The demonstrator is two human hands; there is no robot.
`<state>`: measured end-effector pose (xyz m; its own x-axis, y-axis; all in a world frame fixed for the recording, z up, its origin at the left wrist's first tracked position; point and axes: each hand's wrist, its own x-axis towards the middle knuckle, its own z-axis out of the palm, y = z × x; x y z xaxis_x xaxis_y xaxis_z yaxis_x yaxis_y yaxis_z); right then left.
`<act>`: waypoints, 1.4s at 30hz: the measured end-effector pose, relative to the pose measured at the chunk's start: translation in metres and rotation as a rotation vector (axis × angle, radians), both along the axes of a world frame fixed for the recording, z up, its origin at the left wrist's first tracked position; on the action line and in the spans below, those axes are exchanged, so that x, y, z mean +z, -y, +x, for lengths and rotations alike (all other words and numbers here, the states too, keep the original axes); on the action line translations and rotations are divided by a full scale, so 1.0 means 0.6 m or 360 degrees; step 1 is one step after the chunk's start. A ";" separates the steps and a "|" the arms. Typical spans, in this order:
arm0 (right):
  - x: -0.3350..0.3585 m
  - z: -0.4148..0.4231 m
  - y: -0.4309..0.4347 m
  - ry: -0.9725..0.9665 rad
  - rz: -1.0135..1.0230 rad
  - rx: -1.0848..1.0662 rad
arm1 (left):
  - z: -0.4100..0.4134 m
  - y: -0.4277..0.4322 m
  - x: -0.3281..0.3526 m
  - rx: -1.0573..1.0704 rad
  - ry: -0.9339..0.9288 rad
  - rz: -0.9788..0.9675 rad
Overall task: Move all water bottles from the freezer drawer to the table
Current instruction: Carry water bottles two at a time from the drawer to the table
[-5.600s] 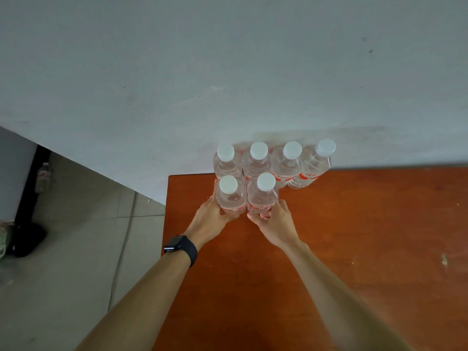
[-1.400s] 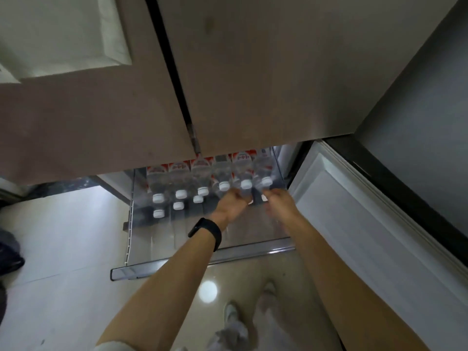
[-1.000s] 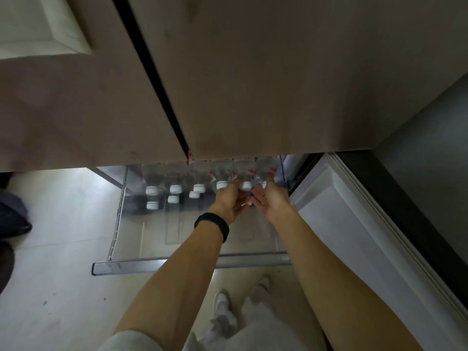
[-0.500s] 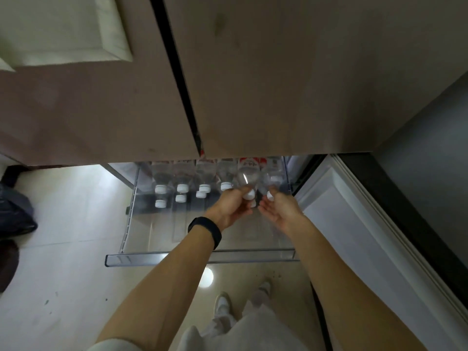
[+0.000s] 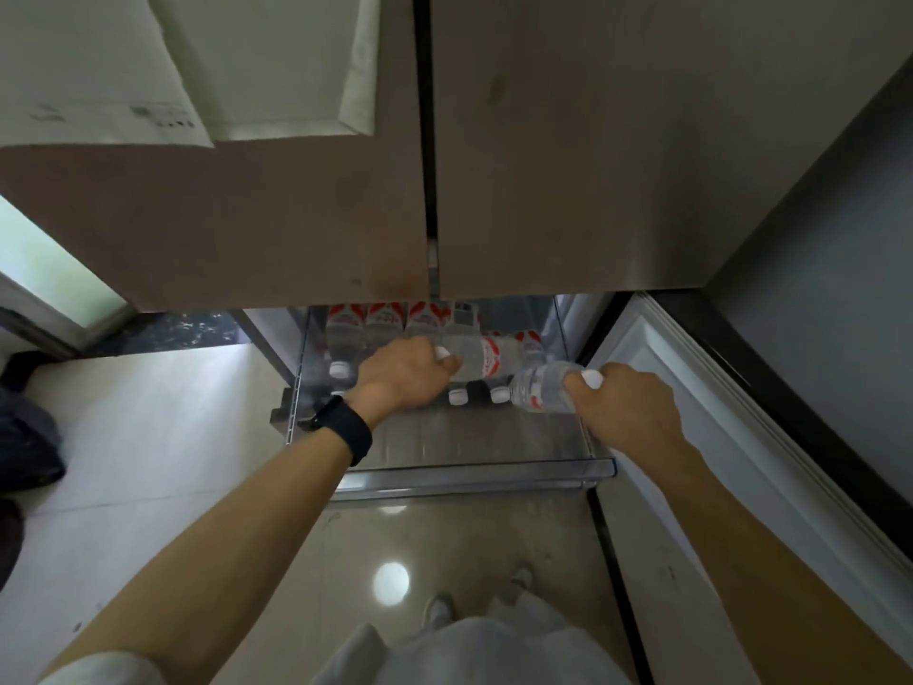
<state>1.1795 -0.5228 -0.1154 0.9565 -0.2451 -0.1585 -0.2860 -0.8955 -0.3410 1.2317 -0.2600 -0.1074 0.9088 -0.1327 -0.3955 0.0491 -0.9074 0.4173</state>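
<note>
The clear freezer drawer (image 5: 474, 474) stands pulled out below the closed fridge doors. Several water bottles with white caps and red labels (image 5: 380, 321) stand in rows at its back. My left hand (image 5: 402, 375), with a black band on the wrist, grips one bottle (image 5: 486, 360) by its cap end; that bottle lies tilted above the others. My right hand (image 5: 625, 407) grips a second bottle (image 5: 541, 393) by its cap end, lifted over the drawer's right side. Some bottles are hidden behind my hands.
The brown fridge doors (image 5: 543, 165) overhang the drawer's back. An open white freezer door (image 5: 731, 462) runs along the right. Glossy tiled floor (image 5: 148, 462) lies to the left, with a dark bag (image 5: 24, 437) at the far left. My feet (image 5: 474, 595) stand just before the drawer.
Both hands have closed on bottles and lifted them out of the rows, tilting them sideways. My right hand has moved to the right, towards the drawer's edge.
</note>
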 end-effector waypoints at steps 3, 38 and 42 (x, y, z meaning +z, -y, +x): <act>-0.001 0.005 -0.016 -0.0102 -0.0243 0.0099 | -0.003 -0.015 0.018 -0.0086 0.0347 0.0129; -0.134 0.003 -0.117 -0.0031 0.0852 0.0156 | -0.049 -0.029 -0.129 -0.0061 0.0197 -0.0612; -0.107 -0.038 -0.095 0.0218 0.0990 0.0033 | -0.092 -0.052 -0.099 0.0111 0.0319 -0.0712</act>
<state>1.1565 -0.4656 -0.1795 0.9817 -0.1276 -0.1410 -0.1874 -0.5232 -0.8313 1.1768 -0.2287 -0.1669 0.9739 -0.1859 -0.1300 -0.0180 -0.6346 0.7726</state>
